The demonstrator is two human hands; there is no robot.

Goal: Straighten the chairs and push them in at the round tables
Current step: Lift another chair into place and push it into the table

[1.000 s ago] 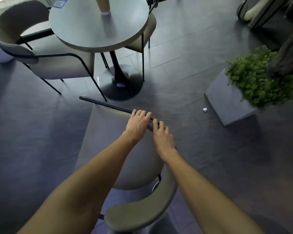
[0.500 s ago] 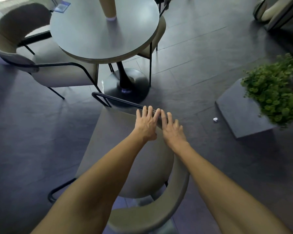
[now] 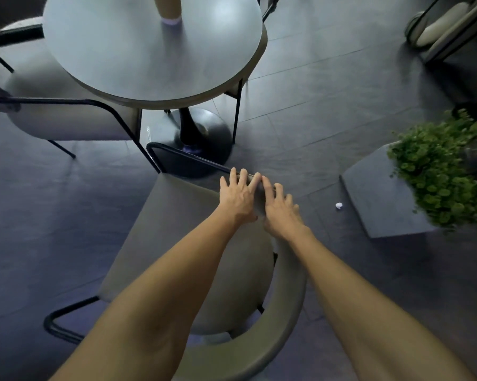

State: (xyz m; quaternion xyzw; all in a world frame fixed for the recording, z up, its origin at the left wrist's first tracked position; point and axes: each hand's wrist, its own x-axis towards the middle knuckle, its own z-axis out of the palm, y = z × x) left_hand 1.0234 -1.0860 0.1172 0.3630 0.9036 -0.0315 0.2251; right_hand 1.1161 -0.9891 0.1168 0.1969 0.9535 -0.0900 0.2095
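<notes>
Hands (image 3: 259, 202) now flat; chair (image 3: 176, 243) nearer round table (image 3: 149, 50).

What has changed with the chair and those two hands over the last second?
The near chair has slid closer to the round table, its front rail now over the table's base. The left hand and right hand went from gripping its front edge to lying flatter, fingers spread. The planter and other chairs look unmoved.

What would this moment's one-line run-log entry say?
hands: left, right flat on near chair | chair: not tucked under round table
</notes>
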